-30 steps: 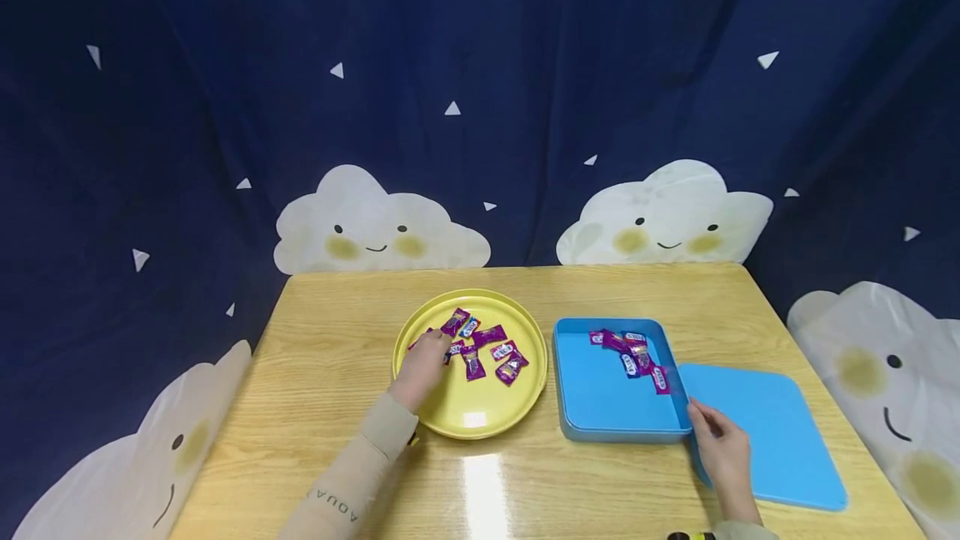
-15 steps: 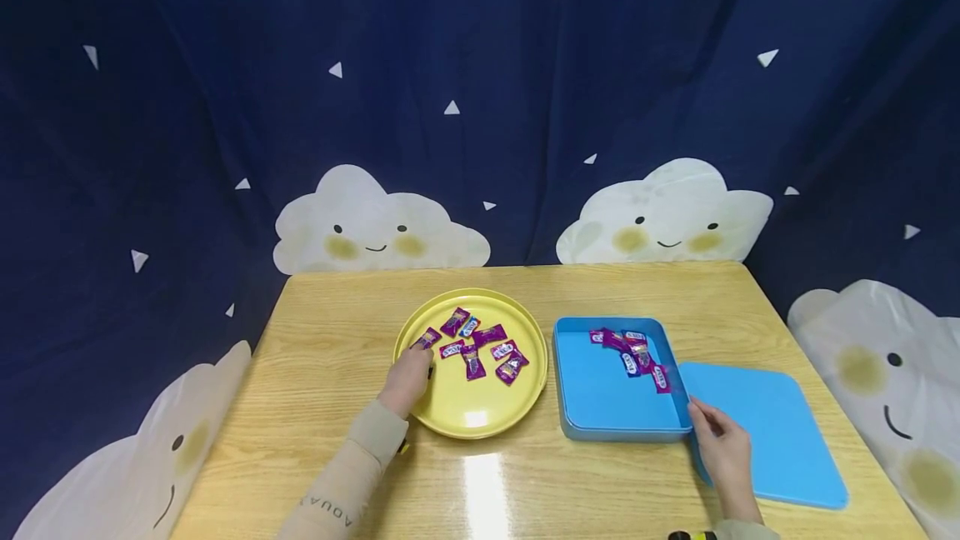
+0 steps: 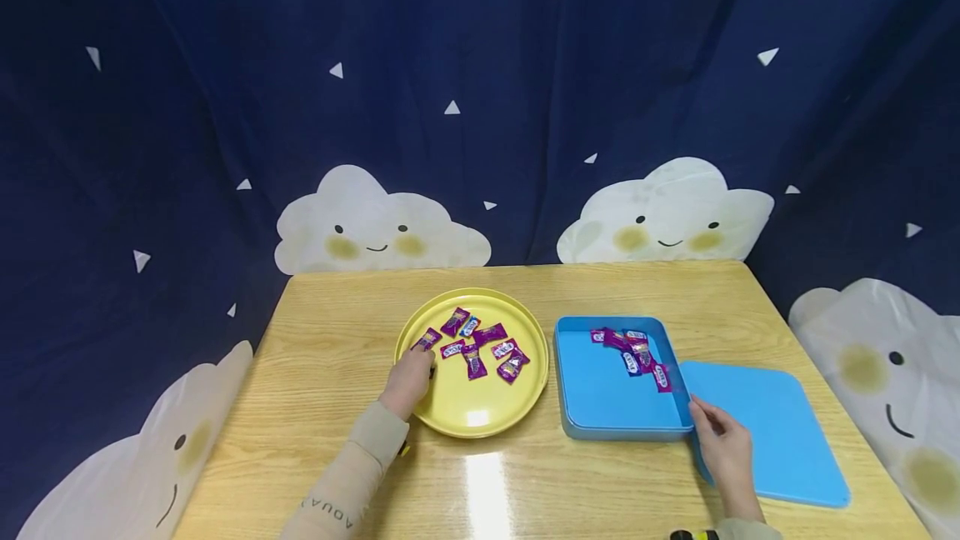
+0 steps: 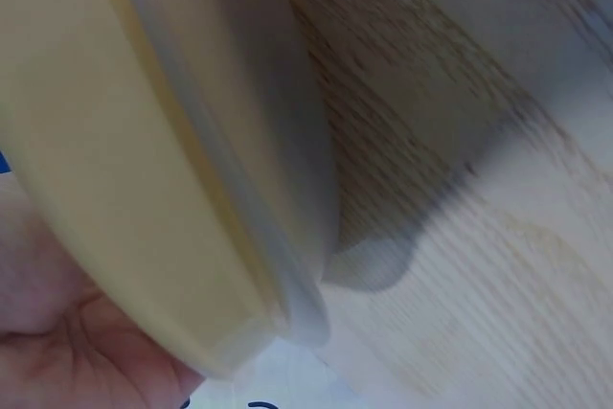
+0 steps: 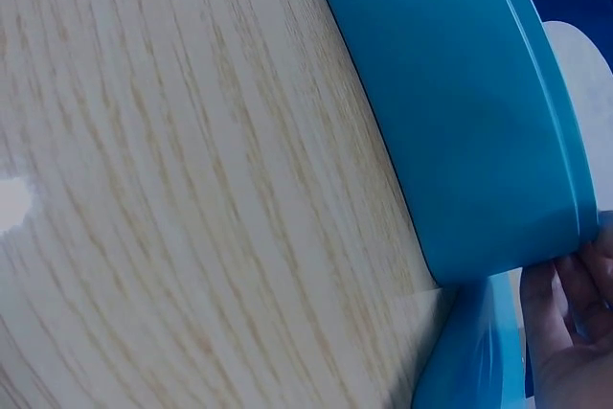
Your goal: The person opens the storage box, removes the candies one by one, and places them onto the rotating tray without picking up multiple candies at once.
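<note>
My left hand [image 3: 408, 377] reaches over the left rim of a round yellow tray [image 3: 472, 415]. Its fingertips are beside a purple wrapped candy [image 3: 428, 338]; whether they pinch it is hidden. In the left wrist view, the tray's outer wall [image 4: 124, 160] covers the fingers of that hand [image 4: 86, 352]. More small wrapped candies [image 3: 475, 362] lie on the tray, mostly purple. At the right, my right hand [image 3: 724, 450] pinches the near right corner of an open blue box [image 3: 611, 407]. In the right wrist view, its fingers [image 5: 546, 308] are at the rim. Several candies [image 3: 630, 363] lie inside the box.
A flat blue lid [image 3: 787, 440] lies on the wooden table [image 3: 337, 319], right of the box and partly behind the right hand. Bare wood separates tray and box. Behind the table hangs a dark blue curtain [image 3: 480, 32] with white cloud shapes.
My left hand has drawn back left and toward me, from over the candies to the tray's left rim, then stays there. Candies beneath it have come into view. The right hand keeps its place.
</note>
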Motion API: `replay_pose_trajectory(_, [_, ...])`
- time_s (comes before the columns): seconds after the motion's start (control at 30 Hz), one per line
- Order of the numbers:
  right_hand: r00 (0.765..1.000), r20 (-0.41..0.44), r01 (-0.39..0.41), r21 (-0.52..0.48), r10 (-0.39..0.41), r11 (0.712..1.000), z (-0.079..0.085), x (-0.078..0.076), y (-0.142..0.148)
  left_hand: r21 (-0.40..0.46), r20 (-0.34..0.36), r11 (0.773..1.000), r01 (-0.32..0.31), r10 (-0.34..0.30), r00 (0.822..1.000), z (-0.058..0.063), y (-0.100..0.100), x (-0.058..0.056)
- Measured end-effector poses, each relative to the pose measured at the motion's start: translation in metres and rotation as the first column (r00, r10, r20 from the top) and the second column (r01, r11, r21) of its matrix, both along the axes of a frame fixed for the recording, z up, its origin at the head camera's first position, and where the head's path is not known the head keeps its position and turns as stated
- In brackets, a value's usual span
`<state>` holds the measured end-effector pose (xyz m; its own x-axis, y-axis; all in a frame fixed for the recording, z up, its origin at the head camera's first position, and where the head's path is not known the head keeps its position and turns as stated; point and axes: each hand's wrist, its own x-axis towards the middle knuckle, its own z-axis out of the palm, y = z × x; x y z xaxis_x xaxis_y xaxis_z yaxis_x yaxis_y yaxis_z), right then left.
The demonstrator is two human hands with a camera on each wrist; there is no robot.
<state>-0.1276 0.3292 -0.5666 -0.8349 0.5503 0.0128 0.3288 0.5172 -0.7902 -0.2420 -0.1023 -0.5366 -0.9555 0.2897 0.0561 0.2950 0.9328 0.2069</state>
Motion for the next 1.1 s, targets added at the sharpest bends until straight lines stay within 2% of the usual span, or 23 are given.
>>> replay_pose_trajectory(0.1, [1.0,0.008,-0.006,-0.006,0.006,1.0,-0.007,-0.002,0.005,-0.002,0.014,1.0,-0.004,0.004,1.0,0.002,0.001,0.001])
replay_pose_trajectory(0.3, [1.0,-0.009,-0.011,0.06,0.012,0.998,-0.04,-0.009,0.025,-0.012,0.026,1.0,0.001,-0.001,1.0,0.005,0.001,0.002])
replay_pose_trajectory(0.37, [1.0,-0.007,-0.016,0.043,0.016,0.999,-0.036,-0.008,0.023,-0.002,0.032,1.0,0.008,-0.008,0.999,0.005,0.0,0.0])
replay_pose_trajectory(0.43, [1.0,0.006,-0.011,0.02,0.011,1.0,-0.024,-0.006,0.016,0.013,0.033,1.0,0.017,-0.017,0.999,0.005,-0.001,-0.002])
replay_pose_trajectory(0.47, [1.0,0.011,-0.013,0.005,0.013,1.0,-0.016,-0.004,0.012,0.039,0.006,0.998,0.038,-0.039,0.999,-0.005,-0.005,-0.008])
replay_pose_trajectory(0.6, [0.999,0.049,-0.009,-0.029,0.01,1.0,0.006,0.0,0.0,0.089,0.012,0.996,0.029,-0.03,0.999,0.006,-0.005,-0.016])
replay_pose_trajectory(0.67, [0.998,0.066,-0.008,-0.032,0.01,0.999,0.009,0.001,-0.001,0.096,-0.009,0.995,0.024,-0.023,1.0,0.016,-0.004,-0.02])
replay_pose_trajectory(0.7, [0.997,0.072,-0.007,-0.032,0.009,0.999,0.008,0.001,-0.001,0.082,0.016,0.997,0.0,-0.002,1.0,0.033,0.001,-0.018])
replay_pose_trajectory(0.8, [0.997,0.078,0.004,-0.032,-0.001,0.999,0.006,0.001,-0.001,0.065,-0.018,0.998,0.008,-0.007,1.0,0.046,0.006,-0.024])
replay_pose_trajectory(0.93, [0.998,0.069,0.008,-0.03,-0.006,1.0,0.004,0.002,-0.001,0.056,-0.004,0.998,0.015,-0.015,1.0,0.054,0.019,-0.036])
replay_pose_trajectory(1.1, [0.998,0.058,0.01,-0.027,-0.009,1.0,0.004,0.001,-0.001,0.041,-0.002,0.998,0.053,-0.053,0.999,0.056,0.046,-0.047])
